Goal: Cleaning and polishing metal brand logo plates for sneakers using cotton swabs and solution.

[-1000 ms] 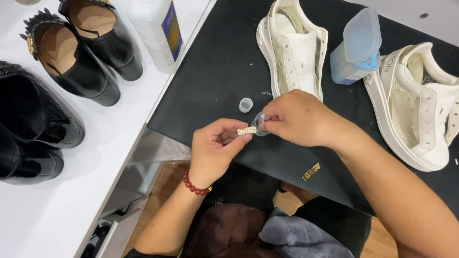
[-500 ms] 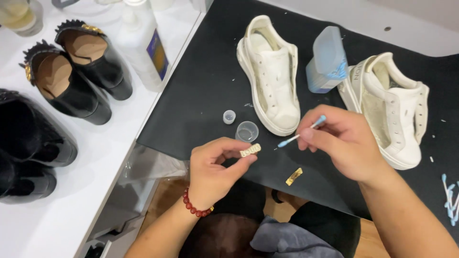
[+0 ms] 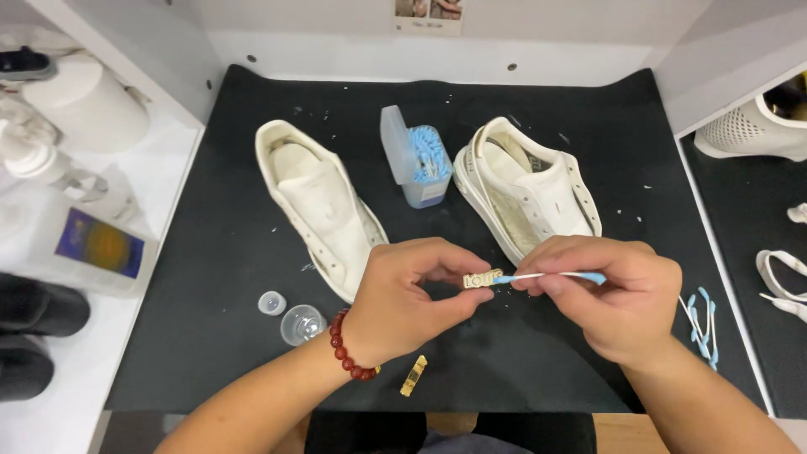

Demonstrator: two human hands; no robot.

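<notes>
gold tag (image 3: 482, 279) and swab (image 3: 551, 276) mid-mat (image 3: 210, 252)

Our left hand (image 3: 403, 298) sits near the middle of the view, forearm coming up from the near left edge with the wrist slightly bent. Its thumb and forefinger are pinched together, their tips pointing right, and the other fingers curl under the palm. Our right hand (image 3: 618, 298) is just right of it, forearm entering from the near right corner. Its thumb and fingers pinch too, aimed left, with the knuckles up. The two sets of fingertips lie close together.
</notes>
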